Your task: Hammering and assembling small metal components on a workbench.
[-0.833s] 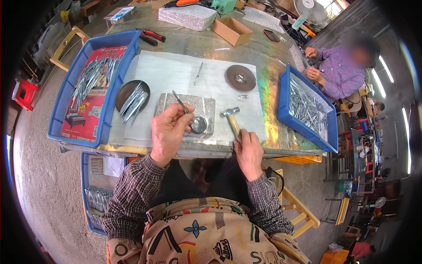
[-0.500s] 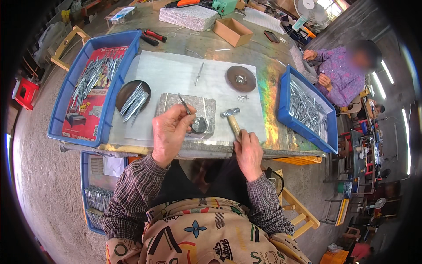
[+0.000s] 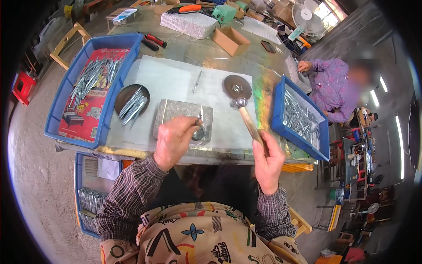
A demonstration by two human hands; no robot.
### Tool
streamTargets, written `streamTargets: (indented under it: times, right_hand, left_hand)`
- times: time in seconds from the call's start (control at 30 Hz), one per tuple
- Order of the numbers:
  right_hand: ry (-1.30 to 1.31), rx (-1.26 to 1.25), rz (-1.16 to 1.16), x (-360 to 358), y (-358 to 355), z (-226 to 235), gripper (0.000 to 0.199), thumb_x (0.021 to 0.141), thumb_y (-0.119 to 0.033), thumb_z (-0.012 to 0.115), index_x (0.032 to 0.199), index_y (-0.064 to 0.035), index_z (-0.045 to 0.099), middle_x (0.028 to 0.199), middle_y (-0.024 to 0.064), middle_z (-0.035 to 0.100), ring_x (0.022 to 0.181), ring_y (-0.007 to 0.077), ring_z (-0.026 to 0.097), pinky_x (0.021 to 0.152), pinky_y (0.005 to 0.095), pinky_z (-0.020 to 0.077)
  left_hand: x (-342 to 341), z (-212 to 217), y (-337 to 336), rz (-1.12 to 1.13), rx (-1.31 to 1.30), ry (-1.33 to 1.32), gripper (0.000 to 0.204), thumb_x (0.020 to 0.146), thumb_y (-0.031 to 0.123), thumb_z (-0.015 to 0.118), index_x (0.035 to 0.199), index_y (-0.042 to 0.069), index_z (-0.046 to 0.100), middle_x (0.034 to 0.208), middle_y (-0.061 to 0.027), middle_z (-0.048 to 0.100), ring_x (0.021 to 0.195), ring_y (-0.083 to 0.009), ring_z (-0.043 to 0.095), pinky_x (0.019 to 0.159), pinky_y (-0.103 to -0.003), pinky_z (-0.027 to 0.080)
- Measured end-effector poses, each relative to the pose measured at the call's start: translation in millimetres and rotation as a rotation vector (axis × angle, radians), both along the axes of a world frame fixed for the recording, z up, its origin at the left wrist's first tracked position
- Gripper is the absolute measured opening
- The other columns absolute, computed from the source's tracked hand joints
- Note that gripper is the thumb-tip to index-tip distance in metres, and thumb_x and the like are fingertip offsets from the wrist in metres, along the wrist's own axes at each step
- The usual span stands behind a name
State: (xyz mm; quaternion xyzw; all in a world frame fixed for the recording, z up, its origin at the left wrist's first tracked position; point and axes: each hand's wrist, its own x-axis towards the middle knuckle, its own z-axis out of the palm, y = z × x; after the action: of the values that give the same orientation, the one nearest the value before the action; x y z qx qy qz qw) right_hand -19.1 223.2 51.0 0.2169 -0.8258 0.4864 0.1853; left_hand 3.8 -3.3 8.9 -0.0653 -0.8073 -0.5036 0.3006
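Note:
My left hand (image 3: 173, 140) pinches a thin dark metal rod (image 3: 200, 118), mostly hidden by the fingers, with its end near a small round black metal cup (image 3: 199, 133). That cup rests on the near right part of a grey stone block (image 3: 182, 111) with pale bands. Wrapped round a wooden handle, my right hand (image 3: 269, 160) holds a ball-peen hammer (image 3: 250, 124) raised, its shiny head in front of a brown dish (image 3: 237, 83). A second brown dish (image 3: 119, 105), holding slim silvery metal pieces (image 3: 133, 106), sits left of the block.
White paper (image 3: 176, 72) lies under the block, with one slim piece (image 3: 197, 82) on it. Blue trays of metal pieces stand left (image 3: 103, 123) and right (image 3: 278, 115). Pliers (image 3: 154, 40), a cardboard box (image 3: 231, 42) and a pale stone slab (image 3: 189, 25) lie farther back. A co-worker (image 3: 332, 83) sits right.
My right hand has moved right and nearer to me, with the hammer lifted. My left hand has shifted slightly, and the rod now shows less. The co-worker's hands have moved.

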Motion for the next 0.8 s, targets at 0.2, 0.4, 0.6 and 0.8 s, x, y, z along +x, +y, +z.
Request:
streamTargets:
  times: [0.2,0.4,0.6,0.8]
  right_hand:
    - [0.188,0.231,0.122,20,-12,55,0.025,0.078,-0.003,0.065,0.1,0.0046,0.059,0.072,0.0093,0.055,0.059,0.0162,0.051,0.054,0.027,0.041]
    - [0.288,0.282,0.182,23,-18,63,0.028,0.078,-0.001,0.065,0.104,0.0044,0.059,0.067,0.0101,0.053,0.055,0.0204,0.053,0.052,0.0281,0.0422]
    - [0.291,0.353,0.229,23,-18,72,0.027,0.079,-0.001,0.062,0.105,0.0053,0.059,0.067,0.0109,0.055,0.055,0.0205,0.055,0.053,0.0272,0.0437]
    - [0.227,0.291,0.164,26,-18,73,0.026,0.082,-0.003,0.061,0.106,0.0059,0.058,0.069,0.0134,0.057,0.055,0.0209,0.057,0.053,0.0296,0.045]
  left_hand:
    - [-2,-5,1,0.025,-0.071,0.078,0.015,0.074,-0.005,0.065,0.089,-0.001,0.063,0.082,-0.0134,0.066,0.072,-0.0254,0.065,0.062,-0.03,0.051]
    - [-2,-9,3,0.026,-0.042,0.085,0.018,0.073,-0.006,0.065,0.091,-0.002,0.063,0.082,-0.0137,0.066,0.073,-0.0266,0.065,0.063,-0.031,0.051]
    - [-1,-7,2,0.018,-0.052,0.089,0.019,0.072,-0.007,0.065,0.09,-0.003,0.063,0.081,-0.0152,0.065,0.073,-0.0286,0.065,0.062,-0.033,0.051]
    - [-3,-8,3,0.006,-0.06,0.098,0.019,0.071,-0.007,0.065,0.09,-0.004,0.062,0.08,-0.0156,0.065,0.071,-0.0298,0.064,0.062,-0.034,0.05]
